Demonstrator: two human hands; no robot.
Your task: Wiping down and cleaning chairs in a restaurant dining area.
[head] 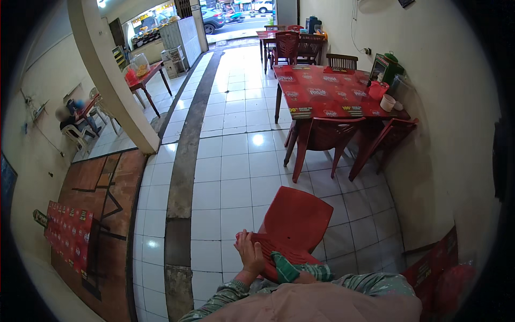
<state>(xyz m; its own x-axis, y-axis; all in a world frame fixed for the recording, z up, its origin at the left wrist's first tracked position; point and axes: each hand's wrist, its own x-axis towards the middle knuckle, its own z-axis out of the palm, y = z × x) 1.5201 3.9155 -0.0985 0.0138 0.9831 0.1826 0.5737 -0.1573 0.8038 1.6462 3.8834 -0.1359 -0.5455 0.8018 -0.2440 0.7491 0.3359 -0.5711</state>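
Observation:
A red plastic chair [298, 219] stands right in front of me, its seat facing away and its slatted backrest close to my body. My left hand [250, 253] rests on the top left corner of the backrest, fingers curled over its edge. A green checked cloth [287, 267] lies against the backrest, with my right hand [305, 277] on it; the fingers are partly hidden by the cloth and my clothing.
A table with a red printed cover [322, 90] and red chairs [334, 135] stands ahead to the right by the wall. A pillar [108, 76] rises at the left. Another red-covered table [72, 237] is at lower left. A seated person [70, 118] is far left.

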